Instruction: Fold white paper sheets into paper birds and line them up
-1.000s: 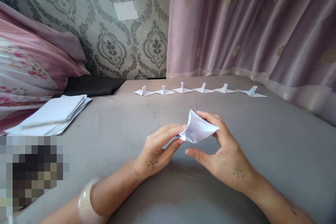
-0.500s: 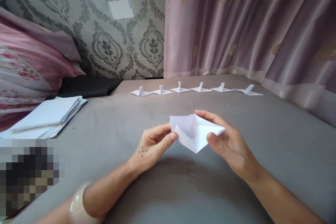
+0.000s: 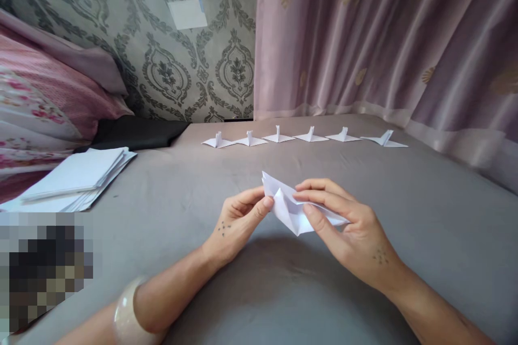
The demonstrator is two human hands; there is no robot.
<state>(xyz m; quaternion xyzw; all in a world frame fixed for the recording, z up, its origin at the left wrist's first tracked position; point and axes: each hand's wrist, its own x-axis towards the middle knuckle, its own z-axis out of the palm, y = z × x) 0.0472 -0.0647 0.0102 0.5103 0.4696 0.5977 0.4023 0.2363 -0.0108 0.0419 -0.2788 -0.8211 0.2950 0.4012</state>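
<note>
at the left, the stack of white paper [image 3: 76, 170] lies on the grey surface [image 3: 194, 172], with the black cloth [image 3: 137, 132] just behind it; both are where they are in the earlier frames. next along, the left hand [image 3: 230, 226] is closed in a pinch, thumb in front and fingers behind, on the left edge of the folded paper [image 3: 297, 222]; that hold matches half a second ago. the folded paper is held up between the two hands, in front of the row of paper figures [image 3: 278, 138], and its right side is now narrower, where half a second ago it gapes wide toward the camera. the right hand [image 3: 356, 237] is half closed on it: the thumb has shifted inward from near the right corner to the front face, and the fingers have come over the upper edge. so the right side now seems to be pressed together while the left side serves as the anchor; the fold looks unfinished, its flaps not yet flat. the six figures behind stand unchanged, the rightmost set slightly apart, near the curtain [image 3: 324, 38].
</note>
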